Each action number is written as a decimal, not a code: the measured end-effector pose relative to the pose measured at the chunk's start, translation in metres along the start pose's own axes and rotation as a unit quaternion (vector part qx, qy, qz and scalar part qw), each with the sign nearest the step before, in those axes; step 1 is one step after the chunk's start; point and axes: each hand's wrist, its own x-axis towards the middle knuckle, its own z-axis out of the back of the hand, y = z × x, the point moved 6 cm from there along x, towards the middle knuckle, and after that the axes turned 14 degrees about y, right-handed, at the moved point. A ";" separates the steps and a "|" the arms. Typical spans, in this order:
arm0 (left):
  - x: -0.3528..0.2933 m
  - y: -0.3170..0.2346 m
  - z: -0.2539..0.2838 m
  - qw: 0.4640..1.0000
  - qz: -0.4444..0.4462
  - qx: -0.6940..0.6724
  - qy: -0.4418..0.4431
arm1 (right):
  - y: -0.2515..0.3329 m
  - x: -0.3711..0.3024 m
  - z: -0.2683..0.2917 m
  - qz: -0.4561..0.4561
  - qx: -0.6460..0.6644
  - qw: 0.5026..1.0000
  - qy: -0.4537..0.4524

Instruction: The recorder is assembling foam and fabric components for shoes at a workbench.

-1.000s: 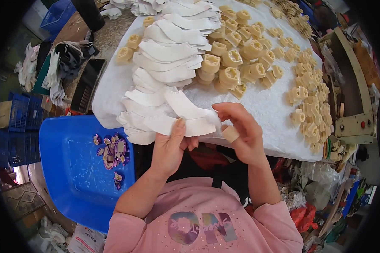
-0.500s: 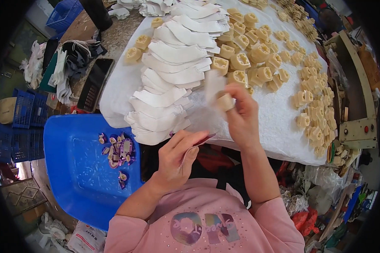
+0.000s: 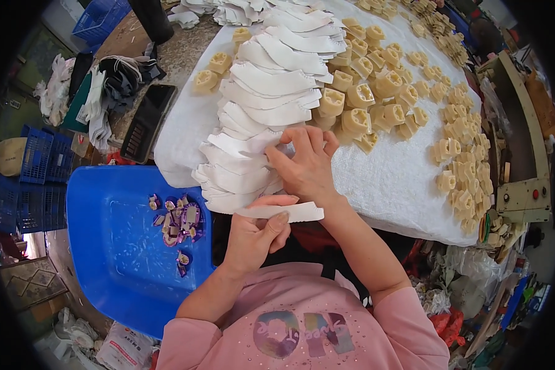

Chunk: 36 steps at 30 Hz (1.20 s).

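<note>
Between the thumb and fingers of my left hand (image 3: 253, 240) is a narrow white strip (image 3: 299, 213), its free end pointing right. The strip's underside is hidden. My right hand (image 3: 309, 163) reaches over the near end of a long row of overlapping curved white pieces (image 3: 271, 83). Its thumb and fingers are apart, with the tips touching the right edge of one white piece (image 3: 240, 145). Cream hollow moulded pieces (image 3: 359, 95) lie in a heap just beyond that hand.
A blue tub (image 3: 120, 246) at the left holds several small purple-and-cream pieces (image 3: 182, 222). A phone (image 3: 148, 120) lies near the white-covered table's (image 3: 407, 197) left edge. More cream pieces (image 3: 462, 160) line the right side. Blue crates (image 3: 40, 176) stand at far left.
My right hand has moved left onto the white row, and the cream piece it held is no longer in it. My left hand's purple-edged piece has given way to a visible white strip.
</note>
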 end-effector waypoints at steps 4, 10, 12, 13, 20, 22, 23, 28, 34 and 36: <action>0.008 0.002 -0.009 0.997 -0.038 -0.047 0.055 | -0.007 -0.006 0.013 -0.047 0.004 0.999 0.002; 0.012 0.002 -0.013 0.995 -0.037 -0.075 0.049 | -0.018 -0.007 0.006 -0.053 0.070 0.996 -0.027; 0.015 0.001 -0.013 0.996 -0.045 -0.062 0.056 | -0.018 -0.009 0.000 -0.044 0.044 0.998 -0.025; 0.015 -0.001 -0.012 0.996 -0.057 -0.050 0.054 | -0.014 -0.008 -0.002 -0.028 0.023 0.999 -0.020; 0.015 0.003 -0.007 0.998 -0.053 -0.024 0.028 | -0.028 -0.020 0.017 -0.051 0.067 0.994 -0.067; 0.016 0.003 -0.006 0.997 -0.063 -0.036 0.004 | -0.053 -0.037 0.037 -0.110 0.096 0.984 -0.105; 0.016 0.002 -0.007 0.997 -0.062 -0.038 0.006 | -0.065 -0.046 0.044 -0.111 0.094 0.984 -0.104; 0.029 0.006 -0.018 0.996 -0.047 -0.063 0.034 | -0.120 -0.075 0.050 -0.233 0.000 0.973 0.007; 0.051 0.016 -0.043 0.994 -0.005 -0.079 0.070 | -0.126 -0.072 0.047 -0.245 0.066 0.967 -0.008; 0.053 0.019 -0.045 0.995 0.002 -0.080 0.063 | -0.124 -0.075 0.051 -0.210 0.061 0.976 0.013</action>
